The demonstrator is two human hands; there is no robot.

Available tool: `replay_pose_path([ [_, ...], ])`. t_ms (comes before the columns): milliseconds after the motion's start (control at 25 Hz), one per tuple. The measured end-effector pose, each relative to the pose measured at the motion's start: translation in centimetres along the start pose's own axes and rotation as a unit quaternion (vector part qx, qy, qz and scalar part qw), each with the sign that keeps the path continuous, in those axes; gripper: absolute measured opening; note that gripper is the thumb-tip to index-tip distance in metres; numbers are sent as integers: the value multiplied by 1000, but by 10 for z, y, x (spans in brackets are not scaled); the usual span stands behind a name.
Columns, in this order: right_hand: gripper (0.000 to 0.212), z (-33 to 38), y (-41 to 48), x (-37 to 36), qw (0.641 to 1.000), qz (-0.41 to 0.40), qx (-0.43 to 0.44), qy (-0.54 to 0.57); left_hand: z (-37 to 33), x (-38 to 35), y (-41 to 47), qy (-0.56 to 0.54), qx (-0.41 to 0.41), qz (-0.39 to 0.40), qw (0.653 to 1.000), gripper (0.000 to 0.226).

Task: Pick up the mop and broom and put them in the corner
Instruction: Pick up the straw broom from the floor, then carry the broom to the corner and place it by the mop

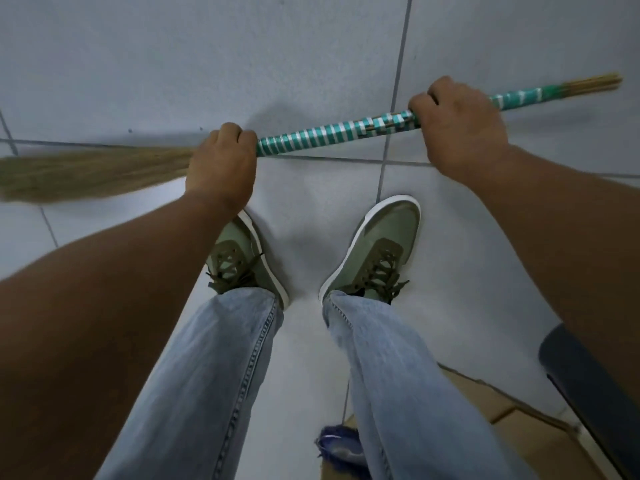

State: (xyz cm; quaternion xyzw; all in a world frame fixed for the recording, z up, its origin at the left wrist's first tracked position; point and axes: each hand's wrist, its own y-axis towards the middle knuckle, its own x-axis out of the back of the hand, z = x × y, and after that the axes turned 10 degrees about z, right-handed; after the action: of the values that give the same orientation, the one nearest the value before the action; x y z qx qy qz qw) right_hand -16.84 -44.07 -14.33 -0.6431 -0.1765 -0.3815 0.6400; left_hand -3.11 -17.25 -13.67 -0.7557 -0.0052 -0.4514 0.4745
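A broom (332,133) with a teal-and-white wrapped handle is held level above the grey tiled floor, in front of my feet. Its straw bristles (83,174) fan out to the left and bare stick ends poke out at the far right. My left hand (221,168) grips the handle where it meets the bristles. My right hand (457,129) grips the handle further right. A blue fringed thing (337,445), perhaps the mop head, shows behind my legs at the bottom; the rest of it is hidden.
Pale grey floor tiles (311,64) with dark joints fill the view. My two green shoes (377,251) stand on them. Brown cardboard (519,431) lies at the bottom right beside a dark object (588,386).
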Motion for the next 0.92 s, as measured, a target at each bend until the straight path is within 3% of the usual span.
replay_pose_path([
  [240,26,5,-88,91,998,-10,-61,17,-12,112,-54,48,-80,-39,995,21],
  [520,19,11,-217,247,989,-124,-75,-3,-41,280,-159,89,-141,-124,978,35],
  [760,30,29,-363,350,966,-233,-101,46,-92,420,-272,155,-152,-162,963,9],
  [920,41,36,-442,387,955,-242,-159,61,-125,479,-327,186,-184,-210,942,12],
])
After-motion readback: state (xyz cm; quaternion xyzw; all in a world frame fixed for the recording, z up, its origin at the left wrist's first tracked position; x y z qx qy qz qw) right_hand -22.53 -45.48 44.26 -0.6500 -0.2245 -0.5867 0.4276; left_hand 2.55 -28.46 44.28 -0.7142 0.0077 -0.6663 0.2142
